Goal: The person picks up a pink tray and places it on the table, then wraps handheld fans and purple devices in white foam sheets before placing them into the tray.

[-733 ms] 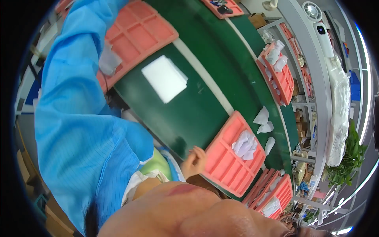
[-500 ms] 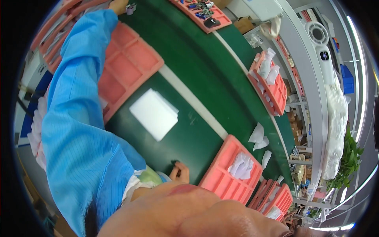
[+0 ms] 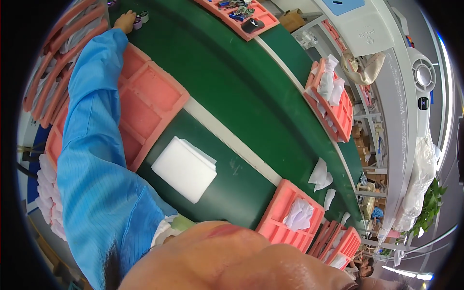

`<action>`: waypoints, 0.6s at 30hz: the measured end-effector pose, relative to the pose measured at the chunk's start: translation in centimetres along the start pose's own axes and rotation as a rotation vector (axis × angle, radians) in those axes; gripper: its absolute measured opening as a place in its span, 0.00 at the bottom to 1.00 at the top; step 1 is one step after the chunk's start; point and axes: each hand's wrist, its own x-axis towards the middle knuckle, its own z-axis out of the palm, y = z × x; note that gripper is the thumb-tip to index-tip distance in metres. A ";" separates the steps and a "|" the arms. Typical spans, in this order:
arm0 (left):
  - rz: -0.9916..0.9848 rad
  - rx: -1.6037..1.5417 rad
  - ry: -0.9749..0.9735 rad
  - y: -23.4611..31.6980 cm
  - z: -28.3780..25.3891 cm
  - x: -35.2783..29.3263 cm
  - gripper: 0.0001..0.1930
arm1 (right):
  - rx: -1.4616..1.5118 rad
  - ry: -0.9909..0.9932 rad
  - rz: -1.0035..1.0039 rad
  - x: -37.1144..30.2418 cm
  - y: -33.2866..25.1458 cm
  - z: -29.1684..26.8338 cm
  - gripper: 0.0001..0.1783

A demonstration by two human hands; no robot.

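Observation:
My left hand [image 3: 125, 22], in a blue sleeve [image 3: 92, 111], reaches out to the upper left over a green work surface [image 3: 198, 53]. Its fingers look stretched and slightly apart, and nothing shows between them. Right beside the fingertips lie small round pieces [image 3: 140, 20], purple and silver; whether they touch is too small to tell. Another purple piece [image 3: 112, 5] lies beyond the hand. Under the forearm is a pink tray [image 3: 154, 94] with square compartments. A stack of white sheets [image 3: 186, 169] lies nearby. My right hand is hidden from view.
Stacked pink trays [image 3: 72, 43] stand at the upper left. A pink tray of small metal parts [image 3: 241, 17] sits at the top. Slotted pink trays [image 3: 290, 217] with white wrapping stand lower right; another [image 3: 338, 108] holds wrapped items. White wraps [image 3: 320, 175] lie loose. A pale divider [image 3: 232, 140] crosses the surface.
The whole view has shifted, with the trays lower and more to the left. My left hand shows farther left, still beside the small pieces. My right hand has gone out of sight.

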 end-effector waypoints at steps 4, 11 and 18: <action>0.052 -0.073 -0.152 -0.1 -0.5 -0.7 0.31 | -0.015 -0.147 0.276 -3.7 7.9 -0.8 0.10; 0.383 -0.298 -0.175 10.5 -12.5 -7.6 0.26 | -0.075 -0.096 -0.207 0.4 -0.5 -1.5 0.08; 1.091 -0.561 -0.070 23.8 -26.1 -24.4 0.23 | 0.251 -0.093 -0.191 1.7 -0.5 -1.7 0.06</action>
